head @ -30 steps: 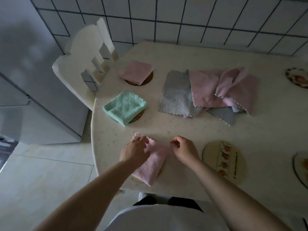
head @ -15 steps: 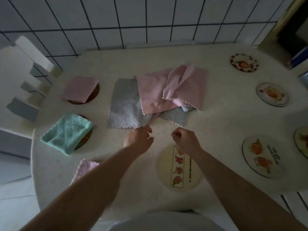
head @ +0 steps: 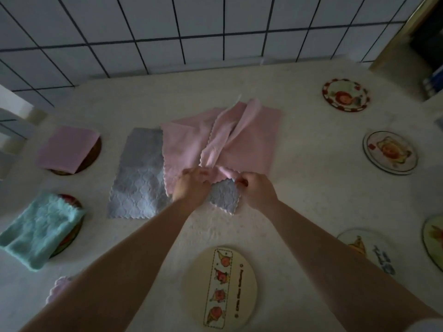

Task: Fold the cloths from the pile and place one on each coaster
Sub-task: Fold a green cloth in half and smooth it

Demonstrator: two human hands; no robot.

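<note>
1. Both hands reach into the cloth pile (head: 215, 144) at the table's (head: 311, 200) centre.
2. The left hand (head: 190, 188) and right hand (head: 255, 189) each pinch the near edge of the top pink cloth (head: 247, 149), which stretches away from the person.
3. Grey cloths (head: 141, 173) lie underneath and may drag along.
4. The nearest bare coaster (head: 220, 286) sits just behind the hands, toward the person; others (head: 390, 152) lie right.

Both forearms are left bare to the wrist. A strip of white garment (head: 429, 325) is seen at the right elbow.
</note>
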